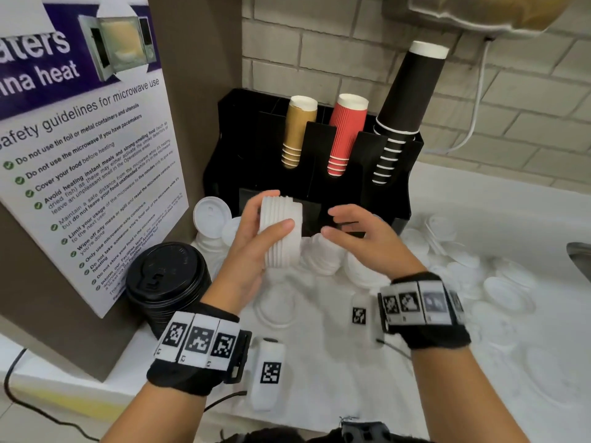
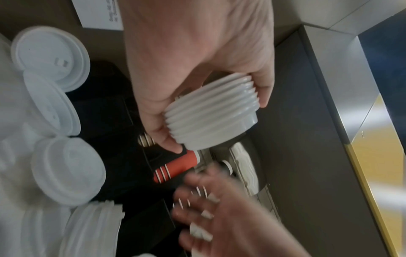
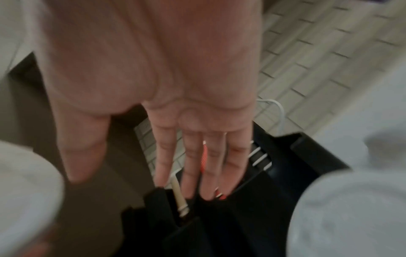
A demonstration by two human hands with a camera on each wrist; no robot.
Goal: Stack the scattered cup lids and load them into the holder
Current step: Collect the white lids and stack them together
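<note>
Our left hand (image 1: pixel 256 238) pinches the lid stack (image 1: pixel 281 231) sideways at frame centre, our right hand (image 1: pixel 361 238) open and empty, so the nested lids could fan apart over the worktop (image 1: pixel 319 362).

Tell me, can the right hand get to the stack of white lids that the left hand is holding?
Probably yes. The right hand is open, holds nothing and hovers beside the stack of white lids in the left hand, with only air between them.

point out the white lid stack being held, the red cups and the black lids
white lid stack (image 1: pixel 281 233), head view, ribbed side of the stack
red cups (image 1: pixel 347 129), head view, ribbed wall of the top cup
black lids (image 1: pixel 168 271), head view, top lid's face
</note>
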